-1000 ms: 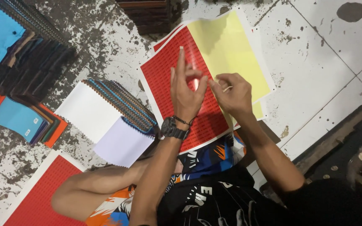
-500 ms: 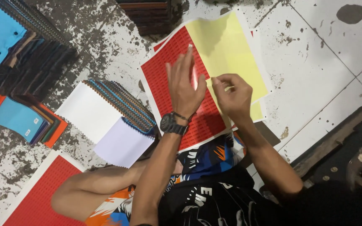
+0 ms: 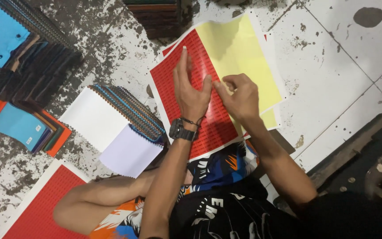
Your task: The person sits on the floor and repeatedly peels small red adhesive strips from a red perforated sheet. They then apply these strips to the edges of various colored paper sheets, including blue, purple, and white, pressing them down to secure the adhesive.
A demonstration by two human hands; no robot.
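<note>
on the tiled floor lies a red sheet (image 3: 200, 110) with a yellow sheet (image 3: 239, 57) over its right part. left hand (image 3: 190, 88) rests flat on the red sheet, fingers together and stretched out, a black watch (image 3: 181, 131) at the wrist. right hand (image 3: 239, 95) is just beside it, fingertips pinched at the yellow sheet's edge. left of them lies a fan of notebooks (image 3: 124, 110), white covers up. another red sheet (image 3: 40, 208) sits at lower left.
</note>
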